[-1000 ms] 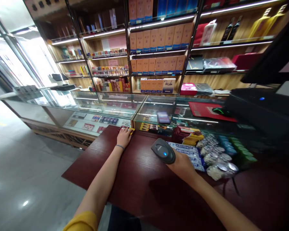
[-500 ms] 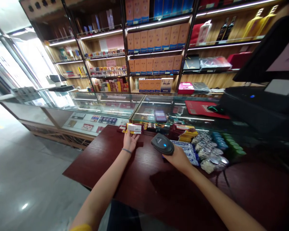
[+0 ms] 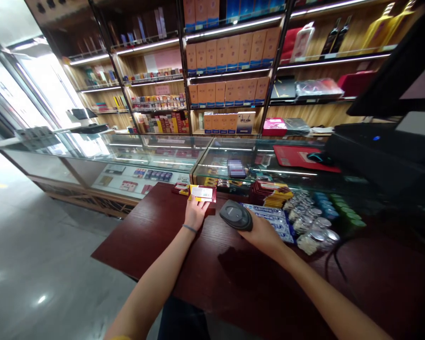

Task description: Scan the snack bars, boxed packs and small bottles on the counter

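Between the fingers of my left hand [image 3: 195, 213] is a flat yellow and dark red packet [image 3: 202, 192], tilted up so its white label with a barcode faces me. My right hand [image 3: 262, 231] is wrapped round the handle of a black barcode scanner [image 3: 235, 215], whose head points left toward the packet, a short way apart from it. A similar packet [image 3: 180, 188] lies on the dark red wooden table [image 3: 145, 226] behind my left hand. Just past my right hand is a blue and white display box [image 3: 278, 222] of small packs.
Right of the scanner stand a stack of dark red and yellow packets [image 3: 269, 193], clear jars [image 3: 313, 236] and green containers [image 3: 347, 210]. A glass display counter [image 3: 156, 151] runs behind the table. A mouse [image 3: 318, 157] rests on a red mat [image 3: 290, 157] near a black machine [image 3: 382, 160].
My left hand has moved slightly right with the packet, and its label is turned further up. The scanner has shifted slightly left, and its blue light no longer shows.
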`<state>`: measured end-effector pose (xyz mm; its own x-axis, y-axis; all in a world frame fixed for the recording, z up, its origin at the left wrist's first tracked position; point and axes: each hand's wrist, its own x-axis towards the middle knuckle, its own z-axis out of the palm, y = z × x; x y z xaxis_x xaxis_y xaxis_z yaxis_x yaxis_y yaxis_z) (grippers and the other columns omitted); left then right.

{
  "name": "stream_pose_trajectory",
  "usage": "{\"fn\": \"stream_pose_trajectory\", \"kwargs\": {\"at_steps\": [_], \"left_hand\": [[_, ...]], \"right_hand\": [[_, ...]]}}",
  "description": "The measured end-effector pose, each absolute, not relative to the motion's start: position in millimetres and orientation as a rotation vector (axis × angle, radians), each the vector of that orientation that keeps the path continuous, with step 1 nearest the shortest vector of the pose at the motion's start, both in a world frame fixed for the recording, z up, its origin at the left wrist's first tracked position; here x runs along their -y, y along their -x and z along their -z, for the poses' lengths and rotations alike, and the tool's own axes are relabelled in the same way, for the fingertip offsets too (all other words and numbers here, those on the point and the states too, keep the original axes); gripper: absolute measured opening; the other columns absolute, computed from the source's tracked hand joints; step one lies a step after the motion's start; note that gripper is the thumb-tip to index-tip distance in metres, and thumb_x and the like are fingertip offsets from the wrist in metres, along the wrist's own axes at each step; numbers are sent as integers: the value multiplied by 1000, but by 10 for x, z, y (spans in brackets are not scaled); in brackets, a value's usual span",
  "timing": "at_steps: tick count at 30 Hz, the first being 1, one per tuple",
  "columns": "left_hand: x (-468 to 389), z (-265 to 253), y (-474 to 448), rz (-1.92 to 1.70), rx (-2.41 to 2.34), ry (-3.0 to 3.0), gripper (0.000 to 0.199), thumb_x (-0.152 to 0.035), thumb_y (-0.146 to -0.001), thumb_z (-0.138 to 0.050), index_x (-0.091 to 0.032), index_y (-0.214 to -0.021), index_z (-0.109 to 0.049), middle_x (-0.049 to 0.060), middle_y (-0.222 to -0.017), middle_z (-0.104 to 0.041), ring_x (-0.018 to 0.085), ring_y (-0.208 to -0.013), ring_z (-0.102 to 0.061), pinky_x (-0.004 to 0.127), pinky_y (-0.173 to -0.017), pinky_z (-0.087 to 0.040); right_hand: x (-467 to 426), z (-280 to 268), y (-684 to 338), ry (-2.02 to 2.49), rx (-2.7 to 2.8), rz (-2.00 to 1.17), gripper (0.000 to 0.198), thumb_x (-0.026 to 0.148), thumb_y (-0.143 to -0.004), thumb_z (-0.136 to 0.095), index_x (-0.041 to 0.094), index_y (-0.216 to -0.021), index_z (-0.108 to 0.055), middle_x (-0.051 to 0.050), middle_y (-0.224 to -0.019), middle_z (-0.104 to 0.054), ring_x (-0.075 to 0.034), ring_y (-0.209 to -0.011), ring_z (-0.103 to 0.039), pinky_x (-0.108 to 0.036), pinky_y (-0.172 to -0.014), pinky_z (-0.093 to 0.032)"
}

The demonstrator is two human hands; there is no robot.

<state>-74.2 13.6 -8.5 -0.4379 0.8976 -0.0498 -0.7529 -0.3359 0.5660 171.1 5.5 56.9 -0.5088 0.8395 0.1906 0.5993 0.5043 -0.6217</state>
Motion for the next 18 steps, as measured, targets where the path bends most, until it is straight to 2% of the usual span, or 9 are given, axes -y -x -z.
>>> {"fn": "stream_pose_trajectory", "kwargs": {"at_steps": [5,10,15,17,18], "left_hand": [[-161,125,774,-1954,-681,-327,17,-24,-92,-61,-25,-109,-57,5,-115,-69,18,-100,-69,43,-95,-54],[-161,126,784,-1929,-710,-456,31,-10,-79,-71,-23,-104,-57,1,-103,-71,15,-93,-69,38,-91,-55],[-183,-38,692,-1875,-808,-589,25,-21,-77,-77,-18,-95,-59,2,-94,-71,13,-84,-69,29,-82,-56],[-241,-167,614,-1851,-867,-662,29,-27,-76,-78,-17,-97,-61,2,-94,-71,12,-79,-69,25,-75,-55],[-284,-243,565,-1850,-902,-702,32,-30,-75,-79,-17,-99,-62,2,-93,-72,12,-76,-68,24,-72,-55]], "right_hand": [[-64,-616,-1733,1189,2241,-660,51,28,-71,-70,29,-120,-58,-2,-92,-75,-27,-89,-70,-29,-70,-46],[-154,-813,-1868,1149,2167,-669,49,28,-71,-70,28,-118,-59,-3,-95,-75,-26,-92,-70,-30,-73,-49],[-315,-1177,-2230,1083,1976,-626,52,28,-72,-69,25,-123,-60,-6,-109,-73,-25,-102,-68,-34,-83,-52],[-356,-1327,-2422,1070,1904,-624,46,32,-74,-68,24,-119,-62,-5,-107,-73,-23,-95,-69,-33,-78,-53],[-370,-1390,-2520,1083,1874,-650,44,34,-75,-68,24,-117,-62,-4,-100,-75,-22,-83,-70,-31,-69,-53]]}}
